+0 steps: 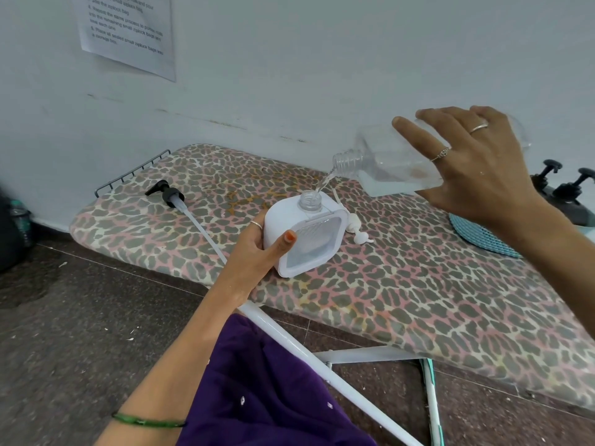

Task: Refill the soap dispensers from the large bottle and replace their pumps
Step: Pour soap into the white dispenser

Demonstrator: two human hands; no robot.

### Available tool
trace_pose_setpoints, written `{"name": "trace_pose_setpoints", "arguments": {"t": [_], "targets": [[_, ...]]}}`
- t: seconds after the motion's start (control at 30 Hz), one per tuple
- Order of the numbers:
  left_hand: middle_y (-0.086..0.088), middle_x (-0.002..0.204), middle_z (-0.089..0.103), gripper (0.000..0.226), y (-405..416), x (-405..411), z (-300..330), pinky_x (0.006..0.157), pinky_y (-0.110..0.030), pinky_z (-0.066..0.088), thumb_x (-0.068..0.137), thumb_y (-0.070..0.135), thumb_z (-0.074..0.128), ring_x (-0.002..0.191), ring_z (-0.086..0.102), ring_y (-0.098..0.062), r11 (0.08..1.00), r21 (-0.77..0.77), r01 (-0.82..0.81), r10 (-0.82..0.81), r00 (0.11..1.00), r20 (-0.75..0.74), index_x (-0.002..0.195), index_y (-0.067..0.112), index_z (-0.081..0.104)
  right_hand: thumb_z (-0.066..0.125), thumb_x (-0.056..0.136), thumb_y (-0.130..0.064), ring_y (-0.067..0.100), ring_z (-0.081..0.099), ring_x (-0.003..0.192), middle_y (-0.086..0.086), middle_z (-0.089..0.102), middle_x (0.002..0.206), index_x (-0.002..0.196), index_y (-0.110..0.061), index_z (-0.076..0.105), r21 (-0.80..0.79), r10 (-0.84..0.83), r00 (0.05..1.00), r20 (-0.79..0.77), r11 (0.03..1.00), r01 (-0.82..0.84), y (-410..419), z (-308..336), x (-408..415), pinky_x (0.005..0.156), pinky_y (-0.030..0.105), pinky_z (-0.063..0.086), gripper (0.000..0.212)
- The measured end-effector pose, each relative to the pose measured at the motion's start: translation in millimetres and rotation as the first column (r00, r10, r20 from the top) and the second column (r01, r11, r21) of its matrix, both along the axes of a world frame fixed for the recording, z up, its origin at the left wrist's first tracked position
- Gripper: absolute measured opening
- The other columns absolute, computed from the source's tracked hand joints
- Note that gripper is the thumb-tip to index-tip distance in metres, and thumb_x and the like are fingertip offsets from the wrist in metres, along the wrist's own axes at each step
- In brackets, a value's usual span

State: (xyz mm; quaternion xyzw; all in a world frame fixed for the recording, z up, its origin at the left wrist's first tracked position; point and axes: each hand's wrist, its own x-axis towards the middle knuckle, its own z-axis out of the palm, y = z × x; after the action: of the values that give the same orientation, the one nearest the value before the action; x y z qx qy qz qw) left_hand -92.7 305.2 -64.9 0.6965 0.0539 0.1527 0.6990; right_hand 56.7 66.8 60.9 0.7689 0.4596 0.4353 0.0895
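Note:
A white square soap dispenser [309, 239] with a clear window stands on the leopard-print ironing board [418, 300], its neck open. My left hand [260, 246] grips its left side. My right hand [476, 162] holds the large clear bottle [380, 165] tipped over, mouth down-left, and a thin stream of clear liquid falls into the dispenser's neck. A small white pump [357, 230] lies just right of the dispenser. A black pump with a long clear tube [170, 194] lies on the board at the left.
Two more black pump heads [566, 185] on dark dispensers stand at the far right, beside a blue mesh mat [476, 233]. A wire rack [132, 175] ends the board at the left. The white wall with a taped paper [128, 30] runs behind.

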Motion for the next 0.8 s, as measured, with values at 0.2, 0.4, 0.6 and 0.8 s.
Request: {"name": "trace_pose_setpoints", "arguments": {"t": [0.2,0.4,0.6,0.8], "targets": [[-0.006,0.118,0.066,0.087,2.1,0.3,-1.2,0.085,-0.064,0.051,0.050,0.082,0.069,0.107,0.064,-0.029,1.000,0.004,0.014,-0.014,1.000,-0.009,0.122,0.035,0.054,0.084,0.067,-0.023,0.044,0.055,0.113,0.024,0.054,0.130,0.142,-0.016,0.038,-0.002,-0.009,1.000,-0.014,1.000,0.009,0.6,2.5,-1.3,0.092,0.060,0.038,0.089],[-0.011,0.107,0.068,0.087,2.5,1.6,-3.6,0.066,-0.053,0.058,0.051,0.083,0.068,0.086,0.067,-0.036,1.000,0.024,0.012,-0.012,1.000,-0.002,0.122,0.034,0.055,0.085,0.066,-0.024,0.043,0.056,0.113,0.023,0.054,0.130,0.142,-0.017,0.038,-0.007,-0.012,1.000,-0.008,1.000,0.012,0.7,2.8,-1.5,0.092,0.060,0.039,0.090],[-0.008,0.117,0.066,0.081,2.8,1.2,-2.9,0.087,-0.068,0.047,0.051,0.082,0.069,0.108,0.062,-0.035,1.000,-0.007,0.022,-0.022,1.000,0.002,0.118,0.040,0.055,0.086,0.064,-0.024,0.043,0.055,0.113,0.024,0.053,0.130,0.143,-0.016,0.038,-0.011,-0.012,1.000,-0.019,1.000,0.012,1.0,3.2,-2.8,0.093,0.060,0.038,0.093],[-0.007,0.106,0.068,0.086,3.3,0.2,-2.9,0.061,-0.035,0.056,0.046,0.086,0.067,0.081,0.068,-0.014,0.999,0.026,0.021,-0.021,1.000,-0.002,0.117,0.039,0.054,0.086,0.063,-0.021,0.043,0.055,0.114,0.023,0.053,0.130,0.143,-0.017,0.037,-0.010,-0.011,1.000,-0.023,1.000,0.010,0.2,3.2,-1.9,0.093,0.060,0.037,0.093]]}}
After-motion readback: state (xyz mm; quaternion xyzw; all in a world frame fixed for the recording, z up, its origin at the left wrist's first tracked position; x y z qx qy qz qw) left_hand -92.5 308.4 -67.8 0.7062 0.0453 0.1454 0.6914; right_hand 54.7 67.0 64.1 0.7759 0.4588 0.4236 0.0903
